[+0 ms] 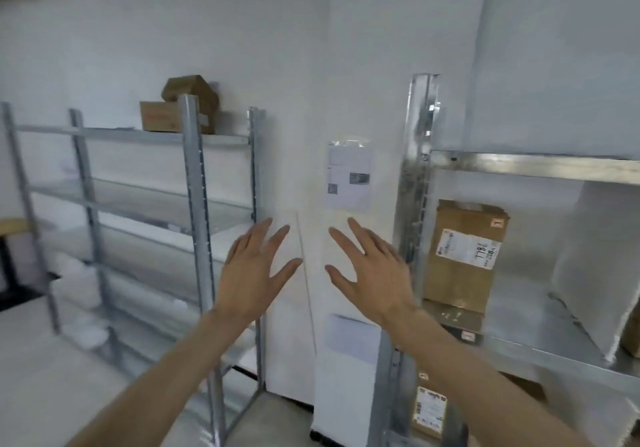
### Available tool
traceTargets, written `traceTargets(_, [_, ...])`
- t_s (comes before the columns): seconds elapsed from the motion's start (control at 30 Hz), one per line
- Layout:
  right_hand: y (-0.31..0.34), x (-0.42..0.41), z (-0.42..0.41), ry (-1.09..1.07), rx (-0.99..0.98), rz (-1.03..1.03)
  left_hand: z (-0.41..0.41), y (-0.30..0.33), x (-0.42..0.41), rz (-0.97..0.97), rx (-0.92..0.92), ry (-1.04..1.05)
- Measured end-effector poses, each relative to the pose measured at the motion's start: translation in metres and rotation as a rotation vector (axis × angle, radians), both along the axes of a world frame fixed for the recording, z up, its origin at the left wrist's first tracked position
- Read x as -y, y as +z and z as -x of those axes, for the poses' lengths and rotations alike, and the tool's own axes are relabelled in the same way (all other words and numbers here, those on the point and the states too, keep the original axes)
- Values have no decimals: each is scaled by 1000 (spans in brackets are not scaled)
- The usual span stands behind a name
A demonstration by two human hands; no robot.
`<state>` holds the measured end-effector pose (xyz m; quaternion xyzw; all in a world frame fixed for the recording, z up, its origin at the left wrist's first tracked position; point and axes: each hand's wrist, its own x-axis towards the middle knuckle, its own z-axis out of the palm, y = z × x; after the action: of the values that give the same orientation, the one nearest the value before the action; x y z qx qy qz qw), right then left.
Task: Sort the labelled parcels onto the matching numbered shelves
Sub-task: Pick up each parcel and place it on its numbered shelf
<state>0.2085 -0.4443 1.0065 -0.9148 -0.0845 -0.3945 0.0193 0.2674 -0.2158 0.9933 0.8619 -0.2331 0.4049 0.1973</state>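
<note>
Your left hand (254, 266) and right hand (374, 270): fingers spread, empty. Upright labelled parcel (464, 256) sits right of them, nearest right hand.

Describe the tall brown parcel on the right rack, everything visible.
The brown parcel is a tall cardboard box, creased and dented at its top. It stands upright, tilted slightly, on the right rack's metal shelf, close beside the front upright. A white shipping label with blurred print sits on its front, a small sticker near the top corner. Neither hand touches it.
</note>
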Motion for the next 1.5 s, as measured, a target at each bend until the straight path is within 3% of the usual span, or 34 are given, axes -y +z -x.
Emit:
traceTargets(0.3, [-67, -191, -48, 226, -217, -35, 19, -69, -203, 7, -227, 291])
traceTargets(0.57, [-209, -263, -120, 302, -480, -106, -8, -210, -279, 33, -467, 360])
traceTargets(0.97, [-527, -194, -209, 41, -971, -201, -117, -509, -225, 42, -1011, 369])
traceTargets(1.23, [-758, -118, -193, -161, -1255, -256, -157, -744, -153, -105, -1249, 256])
traceTargets(1.5, [-960, -81, -170, -380, -1419, -403, -161, -969, -88, -190, -1405, 149])
